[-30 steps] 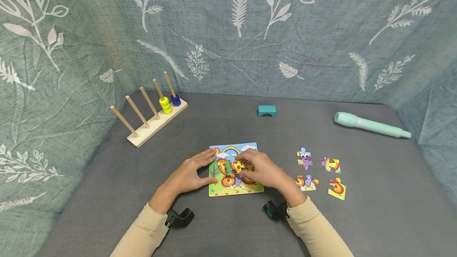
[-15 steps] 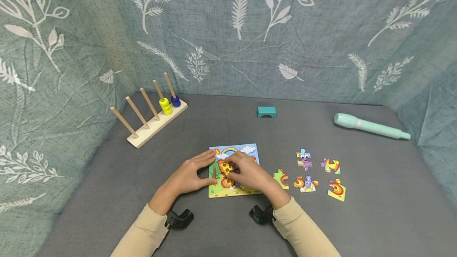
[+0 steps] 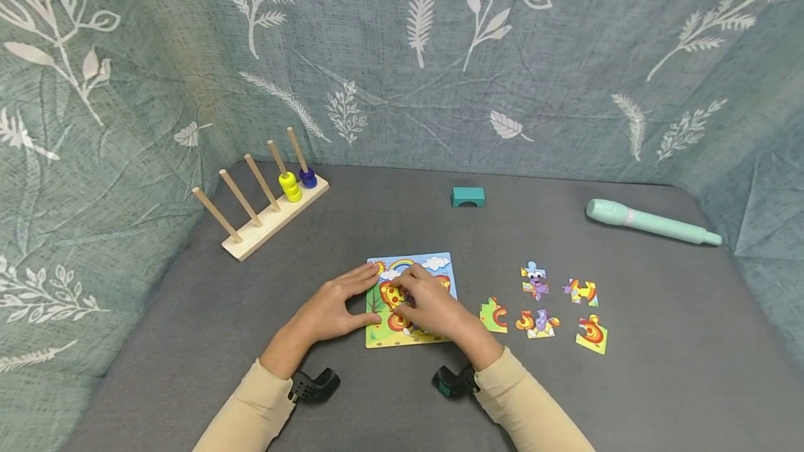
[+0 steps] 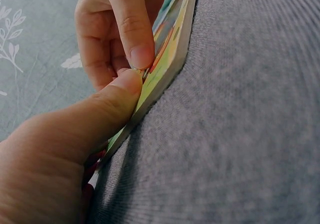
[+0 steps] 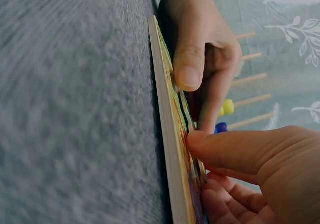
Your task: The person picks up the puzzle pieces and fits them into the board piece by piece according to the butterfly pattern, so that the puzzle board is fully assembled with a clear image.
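A colourful puzzle board (image 3: 380,339) with a rainbow and sun picture lies on the grey cloth. At its left side rests my left hand (image 3: 331,309), fingers along the upper left and thumb on the lower left edge. My right hand (image 3: 433,307) is over the middle of the board, pinching a yellow puzzle piece with red spots (image 3: 392,296) between thumb and fingers. That piece lies close against the board's left half and is partly hidden by the fingers. In the left wrist view, the left thumb (image 4: 117,97) presses the board's rim near the right hand's thumb.
Right of the board lie several loose puzzle pieces, among them a green and orange one (image 3: 493,317) and a purple-faced one (image 3: 534,282). Farther back are a teal arch block (image 3: 467,197), a mint-green bottle-shaped object (image 3: 653,223) and a wooden peg stand (image 3: 276,218) with rings.
My right hand has moved left across the board with the spotted puzzle piece, uncovering the green and orange piece on the cloth. My left hand has stayed in place.
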`<state>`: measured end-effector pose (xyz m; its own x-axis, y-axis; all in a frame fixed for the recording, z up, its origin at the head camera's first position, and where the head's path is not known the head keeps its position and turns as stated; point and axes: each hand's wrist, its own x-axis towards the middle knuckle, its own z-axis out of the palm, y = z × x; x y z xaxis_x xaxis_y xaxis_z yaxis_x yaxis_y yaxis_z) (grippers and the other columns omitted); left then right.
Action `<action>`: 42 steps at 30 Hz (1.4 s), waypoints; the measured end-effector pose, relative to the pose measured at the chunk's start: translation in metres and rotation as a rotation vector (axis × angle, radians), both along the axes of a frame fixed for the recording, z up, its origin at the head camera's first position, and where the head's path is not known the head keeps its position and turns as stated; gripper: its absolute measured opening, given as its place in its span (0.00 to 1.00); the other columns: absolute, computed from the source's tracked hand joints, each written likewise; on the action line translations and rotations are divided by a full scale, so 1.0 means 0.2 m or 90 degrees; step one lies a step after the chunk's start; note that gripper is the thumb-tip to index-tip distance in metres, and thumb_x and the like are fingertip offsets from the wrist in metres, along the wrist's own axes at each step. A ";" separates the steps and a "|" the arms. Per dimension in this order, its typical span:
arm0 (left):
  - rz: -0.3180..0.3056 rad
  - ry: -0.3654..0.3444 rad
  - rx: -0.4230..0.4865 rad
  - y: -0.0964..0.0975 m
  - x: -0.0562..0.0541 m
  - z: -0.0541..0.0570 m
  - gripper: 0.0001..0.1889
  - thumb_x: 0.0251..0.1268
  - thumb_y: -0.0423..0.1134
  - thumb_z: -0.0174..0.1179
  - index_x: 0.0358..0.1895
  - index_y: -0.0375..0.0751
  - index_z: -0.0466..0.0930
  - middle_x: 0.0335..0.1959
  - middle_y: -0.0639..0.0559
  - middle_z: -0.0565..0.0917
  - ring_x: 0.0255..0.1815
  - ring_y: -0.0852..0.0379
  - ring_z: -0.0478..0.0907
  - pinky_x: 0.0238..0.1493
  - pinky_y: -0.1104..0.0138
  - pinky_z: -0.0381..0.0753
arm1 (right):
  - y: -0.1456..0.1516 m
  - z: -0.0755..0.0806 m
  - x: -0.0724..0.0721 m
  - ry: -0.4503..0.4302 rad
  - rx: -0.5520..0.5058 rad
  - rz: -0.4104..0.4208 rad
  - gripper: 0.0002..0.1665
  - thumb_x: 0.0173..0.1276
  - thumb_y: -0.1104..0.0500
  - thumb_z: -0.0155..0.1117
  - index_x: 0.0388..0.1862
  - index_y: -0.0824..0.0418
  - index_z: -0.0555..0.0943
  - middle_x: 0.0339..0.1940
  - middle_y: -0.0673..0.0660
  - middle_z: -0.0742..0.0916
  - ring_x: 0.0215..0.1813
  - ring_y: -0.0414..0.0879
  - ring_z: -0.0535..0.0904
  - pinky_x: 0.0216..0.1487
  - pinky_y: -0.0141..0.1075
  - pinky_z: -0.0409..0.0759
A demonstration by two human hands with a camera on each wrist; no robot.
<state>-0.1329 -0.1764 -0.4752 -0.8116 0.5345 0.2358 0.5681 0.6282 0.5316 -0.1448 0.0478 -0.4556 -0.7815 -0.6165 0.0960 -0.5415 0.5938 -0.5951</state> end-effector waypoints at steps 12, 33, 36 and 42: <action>-0.001 -0.001 -0.001 0.00 0.00 0.00 0.37 0.51 0.51 0.70 0.65 0.38 0.71 0.69 0.47 0.69 0.71 0.48 0.63 0.67 0.51 0.69 | -0.02 0.01 0.01 -0.014 0.008 -0.003 0.21 0.62 0.62 0.66 0.55 0.64 0.80 0.45 0.54 0.76 0.36 0.41 0.70 0.38 0.30 0.75; 0.017 0.016 0.014 0.01 -0.01 0.00 0.26 0.61 0.42 0.64 0.62 0.37 0.75 0.67 0.46 0.72 0.69 0.48 0.66 0.65 0.52 0.71 | -0.02 0.00 0.02 0.009 0.007 -0.020 0.21 0.60 0.63 0.68 0.53 0.67 0.80 0.46 0.56 0.77 0.39 0.43 0.72 0.39 0.32 0.76; 0.021 0.011 0.009 0.01 -0.01 0.00 0.26 0.60 0.42 0.65 0.62 0.37 0.75 0.66 0.46 0.72 0.69 0.48 0.66 0.65 0.53 0.71 | -0.02 0.00 0.02 0.004 0.004 -0.019 0.21 0.60 0.64 0.67 0.54 0.67 0.80 0.46 0.56 0.77 0.38 0.42 0.72 0.39 0.31 0.76; 0.028 0.013 0.007 0.02 -0.01 0.00 0.25 0.60 0.42 0.65 0.60 0.36 0.76 0.65 0.45 0.73 0.68 0.49 0.67 0.65 0.53 0.72 | -0.02 0.00 0.02 0.013 0.007 -0.010 0.22 0.61 0.64 0.67 0.55 0.67 0.80 0.46 0.55 0.76 0.36 0.40 0.71 0.36 0.29 0.74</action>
